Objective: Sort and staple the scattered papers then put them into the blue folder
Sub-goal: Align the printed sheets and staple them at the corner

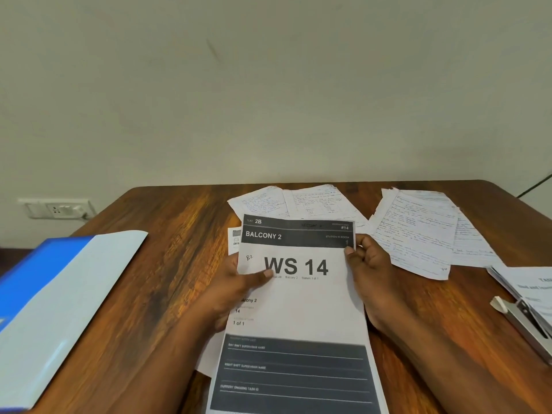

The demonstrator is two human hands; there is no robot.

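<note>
I saw both hands holding one printed sheet [298, 300] over the wooden table [167, 264]. The sheet carried the big text "WS 14" and a dark band with "BALCONY 2" at its top. The left hand [236, 291] gripped the left edge, its thumb pressed on the front face just under the "W", the other fingers hidden behind the paper. The right hand [370, 273] pinched the right edge near the upper corner, thumb tip on the front, fingers closed behind. Behind the left fingers another sheet [234, 240] showed partly, and I could not tell if the hand held it too.

Beyond the fingertips of both hands, handwritten pages [301, 201] lay spread flat on the table. A second pile of handwritten pages [418, 231] lay to the right of the right fingers. Further right, well apart from that hand, a stapler [525, 324] lay beside a printed stack [534, 291] at the table edge.

The blue folder [50, 303] lay open, well to the left of the left fingers.
</note>
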